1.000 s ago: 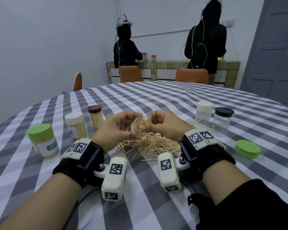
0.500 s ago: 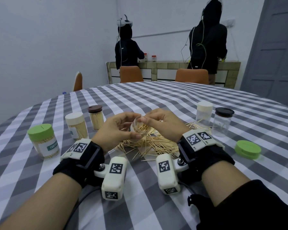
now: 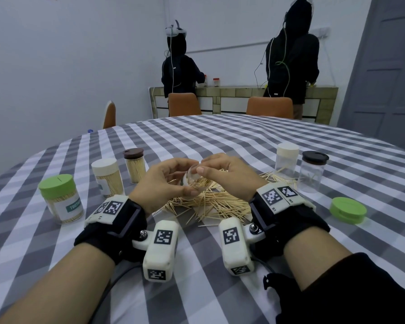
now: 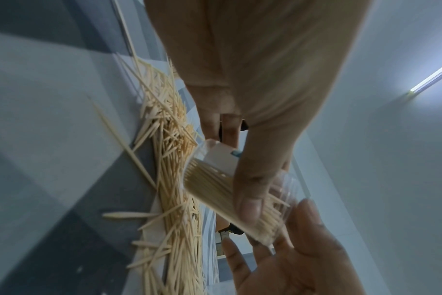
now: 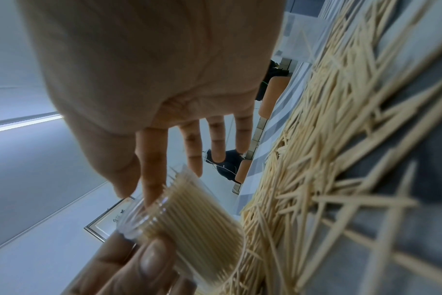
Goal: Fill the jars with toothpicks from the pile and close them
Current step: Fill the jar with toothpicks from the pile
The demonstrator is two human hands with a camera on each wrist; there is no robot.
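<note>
Jar, clear plastic, lidless, held tilted just above the toothpick pile at the near middle of the tabletop. Left hand: thumb and fingers curled round the jar wall. Right hand: fingers fairly straight, fingertips at the jar mouth, apparently pressing the toothpick ends in; nothing gripped. Wrist views show the jar already largely packed with aligned toothpicks.

Judgement: filling step, near its end for this jar. Next move calls for seating stray ends below the rim, then fetching a lid; the loose green lid lies to the right, though whether it fits this jar I cannot tell.

Further out, left: green-lidded jar, white-lidded jar, brown-lidded jar, all capped and full. Right: white-capped jar and dark-capped jar, seemingly almost empty.

Hard to make out: jar mouth hidden behind the fingers in the head view; wrist views blurred; jar label unreadable
</note>
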